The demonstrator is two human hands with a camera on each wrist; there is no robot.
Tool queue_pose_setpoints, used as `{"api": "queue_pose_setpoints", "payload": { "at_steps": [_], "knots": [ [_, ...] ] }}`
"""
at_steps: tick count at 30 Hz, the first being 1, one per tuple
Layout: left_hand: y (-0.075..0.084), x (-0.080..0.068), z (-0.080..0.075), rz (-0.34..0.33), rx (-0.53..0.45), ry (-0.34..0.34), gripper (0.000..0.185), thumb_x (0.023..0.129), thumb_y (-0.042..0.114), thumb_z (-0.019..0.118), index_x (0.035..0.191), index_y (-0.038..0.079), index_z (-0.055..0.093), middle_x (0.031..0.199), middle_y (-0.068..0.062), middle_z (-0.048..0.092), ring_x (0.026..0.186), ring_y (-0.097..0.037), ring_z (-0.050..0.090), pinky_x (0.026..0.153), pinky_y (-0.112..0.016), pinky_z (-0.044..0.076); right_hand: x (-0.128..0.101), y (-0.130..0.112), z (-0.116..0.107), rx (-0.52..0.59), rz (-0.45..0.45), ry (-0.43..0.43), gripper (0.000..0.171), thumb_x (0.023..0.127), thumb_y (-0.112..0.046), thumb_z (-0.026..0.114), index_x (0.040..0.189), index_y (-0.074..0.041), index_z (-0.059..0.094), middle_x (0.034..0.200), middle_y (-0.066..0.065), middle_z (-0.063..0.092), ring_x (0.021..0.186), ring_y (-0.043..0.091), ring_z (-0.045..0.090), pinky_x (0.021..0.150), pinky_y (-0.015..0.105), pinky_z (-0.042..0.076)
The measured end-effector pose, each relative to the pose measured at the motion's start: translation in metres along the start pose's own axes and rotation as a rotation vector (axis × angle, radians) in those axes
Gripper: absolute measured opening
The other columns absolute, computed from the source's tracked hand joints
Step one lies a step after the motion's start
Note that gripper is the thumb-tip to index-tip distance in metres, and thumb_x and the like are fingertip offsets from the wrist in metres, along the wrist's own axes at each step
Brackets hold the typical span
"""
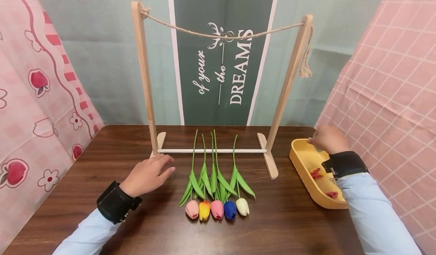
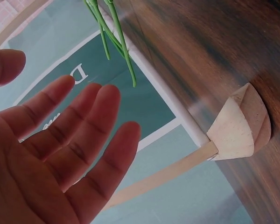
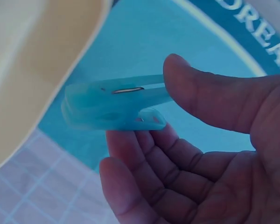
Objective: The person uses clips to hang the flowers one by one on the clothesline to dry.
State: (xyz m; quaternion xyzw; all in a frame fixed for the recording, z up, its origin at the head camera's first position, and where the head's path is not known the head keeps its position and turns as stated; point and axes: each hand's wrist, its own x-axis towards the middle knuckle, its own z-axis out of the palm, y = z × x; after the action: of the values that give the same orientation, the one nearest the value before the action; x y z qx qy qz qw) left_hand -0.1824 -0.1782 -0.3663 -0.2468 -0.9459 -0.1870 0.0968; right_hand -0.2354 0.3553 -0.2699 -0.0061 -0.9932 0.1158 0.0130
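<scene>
Over the yellow basket (image 1: 299, 164) at the right, my right hand (image 1: 330, 138) pinches a teal plastic clothespin (image 3: 116, 102) between thumb and fingers. Red clothespins (image 1: 316, 173) lie inside that basket, partly hidden by my wrist. My left hand (image 1: 150, 173) hovers or rests by the left foot of the wooden stand (image 1: 144, 77), its fingers spread and relaxed around nothing in the left wrist view. Between my hands lie several artificial tulips: light pink (image 1: 192, 209), yellow-orange (image 1: 204, 210), pink (image 1: 217, 209), blue (image 1: 229, 210) and white (image 1: 243, 206), stems crossing the stand's white bottom bar (image 1: 184, 151).
A twine rope (image 1: 194, 32) sags between the tops of the stand's two posts, with a loose tail (image 1: 305, 64) hanging at the right. The brown wooden table (image 1: 143, 224) ends at curtains behind. Patterned pink cloths (image 1: 402, 96) flank both sides.
</scene>
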Motion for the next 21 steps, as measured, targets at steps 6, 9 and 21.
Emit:
{"api": "queue_pose_setpoints", "payload": {
  "at_steps": [6, 9, 21],
  "knots": [
    [0.002, 0.0, -0.002, -0.01, -0.001, -0.01, 0.026, 0.095, 0.028, 0.062, 0.112, 0.008, 0.065, 0.103, -0.008, 0.065, 0.086, -0.02, 0.063, 0.07, -0.042, 0.054, -0.011, -0.024, 0.0, 0.021, -0.053, 0.09, 0.035, 0.087, -0.025, 0.069, 0.06, -0.008, 0.055, 0.056, 0.002, 0.042, 0.053, 0.022, 0.042, 0.047, 0.032, 0.032],
    [0.002, 0.0, -0.004, -0.015, -0.006, -0.009, 0.026, 0.095, 0.027, 0.062, 0.112, 0.007, 0.065, 0.104, -0.009, 0.065, 0.086, -0.021, 0.063, 0.069, -0.042, 0.054, -0.015, -0.037, 0.002, 0.043, -0.088, 0.149, 0.04, 0.086, -0.023, 0.07, 0.056, -0.01, 0.048, 0.053, 0.0, 0.038, 0.051, 0.02, 0.04, 0.047, 0.031, 0.029],
    [0.002, -0.001, -0.007, -0.011, -0.017, -0.005, 0.025, 0.095, 0.025, 0.063, 0.112, 0.008, 0.065, 0.105, -0.008, 0.066, 0.087, -0.021, 0.063, 0.07, -0.041, 0.054, -0.022, -0.077, 0.028, 0.126, -0.168, 0.224, 0.028, 0.085, -0.02, 0.075, 0.081, 0.004, 0.062, 0.064, 0.006, 0.05, 0.06, 0.025, 0.049, 0.055, 0.036, 0.039]
  ]
}}
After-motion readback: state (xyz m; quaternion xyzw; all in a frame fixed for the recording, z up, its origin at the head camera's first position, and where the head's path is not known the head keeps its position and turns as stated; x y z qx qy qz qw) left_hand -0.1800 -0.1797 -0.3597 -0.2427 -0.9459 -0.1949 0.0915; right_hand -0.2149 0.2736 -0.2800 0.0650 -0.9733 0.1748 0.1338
